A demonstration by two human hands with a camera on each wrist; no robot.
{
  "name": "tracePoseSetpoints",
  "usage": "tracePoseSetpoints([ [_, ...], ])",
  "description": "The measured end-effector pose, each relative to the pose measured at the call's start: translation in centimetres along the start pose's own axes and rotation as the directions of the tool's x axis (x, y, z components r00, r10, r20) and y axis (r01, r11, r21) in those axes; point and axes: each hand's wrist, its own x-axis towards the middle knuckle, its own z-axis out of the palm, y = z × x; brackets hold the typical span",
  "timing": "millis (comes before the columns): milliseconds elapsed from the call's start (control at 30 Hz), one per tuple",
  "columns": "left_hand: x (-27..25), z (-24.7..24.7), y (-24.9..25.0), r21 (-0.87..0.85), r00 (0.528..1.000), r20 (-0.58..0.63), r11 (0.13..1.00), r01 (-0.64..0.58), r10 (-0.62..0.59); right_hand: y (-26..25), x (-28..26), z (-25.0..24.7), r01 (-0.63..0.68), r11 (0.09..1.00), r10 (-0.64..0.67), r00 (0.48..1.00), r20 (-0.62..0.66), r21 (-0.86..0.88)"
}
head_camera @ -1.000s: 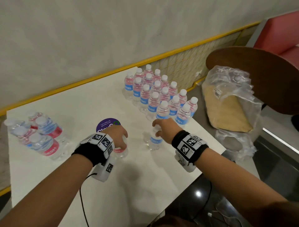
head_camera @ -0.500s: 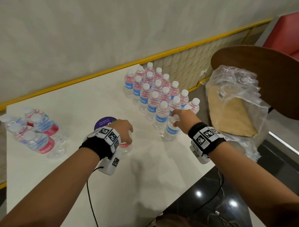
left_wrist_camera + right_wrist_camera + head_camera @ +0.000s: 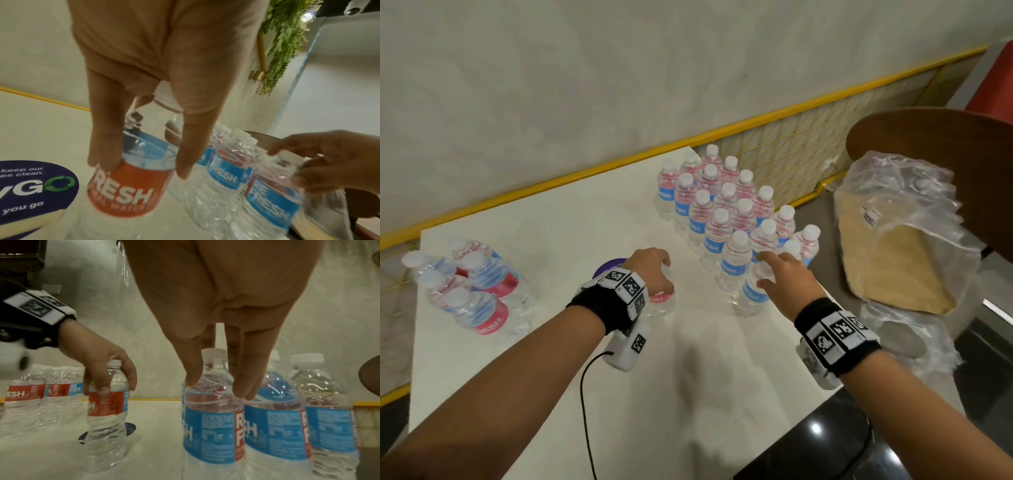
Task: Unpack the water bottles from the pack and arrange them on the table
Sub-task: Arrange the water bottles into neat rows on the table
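At the far left of the worktop [image 3: 558, 377] we see the remaining pack [image 3: 465, 291], a cluster of bottles lying tilted in clear wrap, with red labels showing. Just right of it, our left hand [image 3: 650, 270] grips one red-labelled bottle [image 3: 107, 410] from above, fingers curled round its shoulder just below the cap, and the bottle stands upright beside a round purple sticker [image 3: 35, 190]. We judge these bottles full, so fairly heavy for their size, with thin ribbed walls that dent under a squeeze and a smooth, slippery film label. The stiff shoulder and neck give the surest hold, which is where both hands sit.

Further right, our right hand [image 3: 784, 277] rests its fingertips [image 3: 191, 378] on the shoulder of a blue-labelled bottle [image 3: 211, 426] at the near end of the standing rows [image 3: 726, 209], fingers nearly straight and loosening, not clasping it. That bottle stands upright, touching its neighbours, so a nudge could topple several. Off the worktop at far right lies the emptied plastic wrap [image 3: 907, 233] with its cardboard tray.
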Motion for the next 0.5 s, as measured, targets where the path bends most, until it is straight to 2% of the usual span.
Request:
tracePoseSetpoints([
  [200, 5.1, -2.1, -1.3, -0.281, 0.987, -0.136, 0.959, 0.047, -0.088, 0.0, -0.1, 0.3, 0.014, 1.0, -0.014, 1.0, -0.017, -0.016],
  [367, 9.9, -3.8, -2.2, -0.434, 0.954, -0.262, 0.901, 0.021, -0.148, -0.3, 0.4, 0.4, -0.001, 1.0, 0.001, 1.0, -0.021, 0.002],
  [500, 13.4, -4.9, -2.5, -0.509, 0.934, -0.301, 0.861, 0.013, -0.192, -0.3, 0.5, 0.5, -0.012, 1.0, 0.012, 1.0, -0.019, 0.021],
])
